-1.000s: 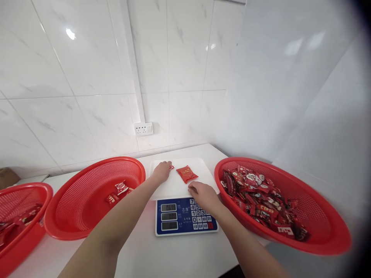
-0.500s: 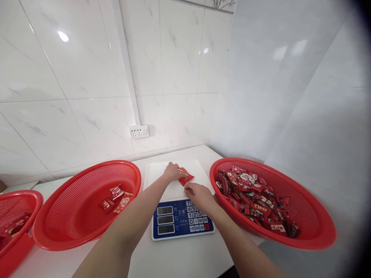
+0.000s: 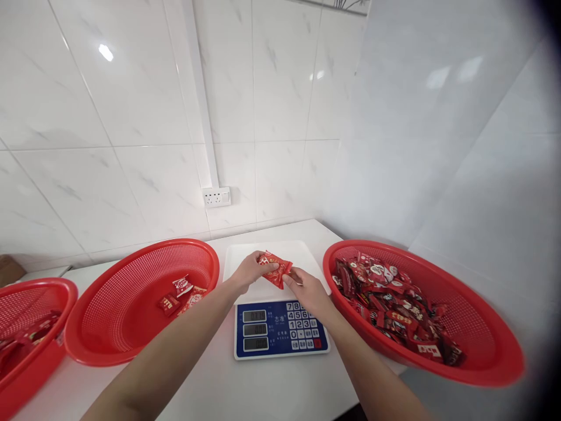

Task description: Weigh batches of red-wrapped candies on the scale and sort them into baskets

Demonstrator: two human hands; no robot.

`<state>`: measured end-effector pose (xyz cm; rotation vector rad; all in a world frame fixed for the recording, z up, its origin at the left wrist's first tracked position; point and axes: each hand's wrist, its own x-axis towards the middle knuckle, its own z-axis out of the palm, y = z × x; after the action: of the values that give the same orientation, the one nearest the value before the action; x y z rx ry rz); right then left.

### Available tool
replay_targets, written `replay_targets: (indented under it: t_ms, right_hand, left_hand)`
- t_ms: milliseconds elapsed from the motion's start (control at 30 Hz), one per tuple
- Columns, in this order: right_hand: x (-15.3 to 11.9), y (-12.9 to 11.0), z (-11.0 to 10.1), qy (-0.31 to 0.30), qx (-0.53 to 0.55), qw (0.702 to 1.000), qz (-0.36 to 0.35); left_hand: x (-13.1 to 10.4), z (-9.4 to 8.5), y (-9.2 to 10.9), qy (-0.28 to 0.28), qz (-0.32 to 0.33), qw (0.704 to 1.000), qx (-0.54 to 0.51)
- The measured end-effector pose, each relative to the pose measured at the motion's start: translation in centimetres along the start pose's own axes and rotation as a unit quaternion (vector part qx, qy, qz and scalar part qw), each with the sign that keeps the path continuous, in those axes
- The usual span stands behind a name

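Observation:
A shiny red candy packet is held just above the white pan of a digital scale. My left hand grips its left side, thumb on the front. At the packet's right corner, my right hand pinches the edge between thumb and fingers. Below the hands is the scale's blue panel, with three displays on the left and a keypad on the right; the keypad is partly covered by my right hand.
To the right, a red plastic basket holds a heap of wrapped candies. On the left, another red basket has a few packets. A third basket with packets sits at the far left. A tiled wall with a socket stands behind.
The packet has come up off the scale pan and towards me, now showing more of its face. My right hand has closed on its corner. The view has shifted slightly left.

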<state>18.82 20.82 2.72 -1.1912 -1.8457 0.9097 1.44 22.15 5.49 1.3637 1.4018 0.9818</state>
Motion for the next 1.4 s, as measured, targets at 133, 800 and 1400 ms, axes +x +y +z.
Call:
replay_targets:
  t_ms: [133, 800, 1400]
  right_hand:
    - [0.4, -0.4, 0.8, 0.02, 0.192, 0.981, 0.022]
    - [-0.1, -2.1, 1.7, 0.062, 0.24, 0.968, 0.035]
    - [-1.3, -3.0, 1.2, -0.033, 0.326, 0.94, 0.1]
  left_hand:
    - [-1.8, 0.0, -0.1, -0.017, -0.012, 0.996, -0.084]
    - [-4.3, -1.7, -0.5, -0.074, -0.067, 0.954, -0.283]
    - [-7.5, -8.1, 0.5, 0.067, -0.008, 0.979, -0.191]
